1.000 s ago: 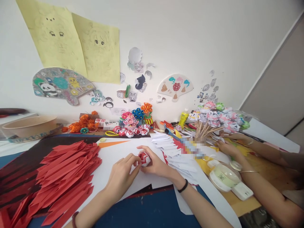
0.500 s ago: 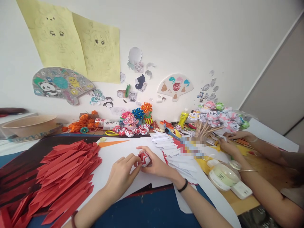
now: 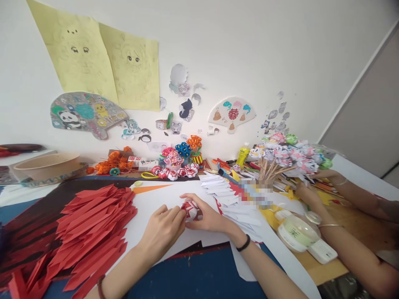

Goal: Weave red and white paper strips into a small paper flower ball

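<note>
Head view, and from where I'm standing the whole business hangs on one small red-and-white paper ball (image 3: 190,209). It sits up off the white sheet (image 3: 156,203), between the person's two hands. The right hand (image 3: 208,215) is curled round it, fingers above and thumb below. The left hand (image 3: 165,228) is bunched against its near left side; its fingertips are hidden behind the knuckles, so I can't tell whether they pinch a flap or merely press.

Pressing is what would worry me. Folded paper like that would probably dent if the right hand squeezed hard, and a left-hand push off to one side could spring a fold loose or tear an edge. Too slack a hold, though, and the ball might roll out onto the sheet.

The surroundings leave some room for mishap too. White folded strips (image 3: 230,197) lie just beyond the right wrist, so a sweep of that forearm could scatter them. On the left, the heap of red folded strips (image 3: 96,224) looks loosely piled; a stray left elbow could send pieces sliding across the bench (image 3: 187,274).
</note>
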A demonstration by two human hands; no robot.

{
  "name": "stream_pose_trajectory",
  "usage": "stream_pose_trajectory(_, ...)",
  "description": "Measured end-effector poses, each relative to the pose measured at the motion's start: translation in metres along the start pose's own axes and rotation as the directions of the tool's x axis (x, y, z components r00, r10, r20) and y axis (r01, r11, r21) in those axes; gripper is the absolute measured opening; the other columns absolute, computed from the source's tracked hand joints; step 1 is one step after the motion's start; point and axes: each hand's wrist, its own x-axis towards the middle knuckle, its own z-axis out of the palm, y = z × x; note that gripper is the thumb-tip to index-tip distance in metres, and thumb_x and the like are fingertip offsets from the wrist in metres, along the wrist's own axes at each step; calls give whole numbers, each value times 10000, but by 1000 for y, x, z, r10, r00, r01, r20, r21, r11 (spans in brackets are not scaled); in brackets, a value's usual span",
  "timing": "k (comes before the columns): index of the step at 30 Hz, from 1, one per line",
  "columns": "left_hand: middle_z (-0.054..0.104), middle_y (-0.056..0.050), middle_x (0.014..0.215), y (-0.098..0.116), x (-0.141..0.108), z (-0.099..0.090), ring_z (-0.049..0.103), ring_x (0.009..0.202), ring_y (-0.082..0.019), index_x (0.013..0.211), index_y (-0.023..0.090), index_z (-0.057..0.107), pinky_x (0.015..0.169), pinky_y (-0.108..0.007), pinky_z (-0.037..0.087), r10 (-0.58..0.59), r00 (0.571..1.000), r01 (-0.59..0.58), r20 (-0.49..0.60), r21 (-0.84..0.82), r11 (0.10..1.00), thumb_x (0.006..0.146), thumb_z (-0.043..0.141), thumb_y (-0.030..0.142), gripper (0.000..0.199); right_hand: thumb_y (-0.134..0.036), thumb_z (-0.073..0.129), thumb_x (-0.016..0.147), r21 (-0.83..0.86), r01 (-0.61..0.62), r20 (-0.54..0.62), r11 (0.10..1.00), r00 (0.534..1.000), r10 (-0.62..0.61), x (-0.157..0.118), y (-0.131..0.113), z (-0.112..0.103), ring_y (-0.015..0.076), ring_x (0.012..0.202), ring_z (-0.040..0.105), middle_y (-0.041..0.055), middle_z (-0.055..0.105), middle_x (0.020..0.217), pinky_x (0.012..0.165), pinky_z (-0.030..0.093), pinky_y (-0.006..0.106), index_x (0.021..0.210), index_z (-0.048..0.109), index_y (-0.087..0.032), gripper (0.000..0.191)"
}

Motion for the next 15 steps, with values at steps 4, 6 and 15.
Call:
stream_pose_trajectory(4,523,26,638,-2,-1,0,421,520,-130,798,176,531,586,-310,278,41,997,-37,-58,63,997,910,479,89,151,-305,691,812,-3,-14,-3,1000,1000,14,0,-1,-4,110,833,520,60,489,1317,705,463,234,1335,480,-275,565)
stream_pose_trajectory(6,533,29,641,-3,-1,-2,440,523,-122,825,172,538,585,-308,279,52,996,-47,-75,69,997,916,480,85,139,-347,674,831,38,-21,-22,999,1000,22,1,1,-3,93,757,520,69,497,1307,670,469,235,1327,493,-270,533)
stream_pose_trajectory(15,593,20,668,-4,-4,-8,549,569,-113,1150,127,535,551,-315,300,134,987,-122,-86,128,984,936,496,112,219,-445,684,819,236,-63,-43,970,996,76,1,-5,-4,84,599,515,-14,535,804,601,452,249,1373,439,-219,646)
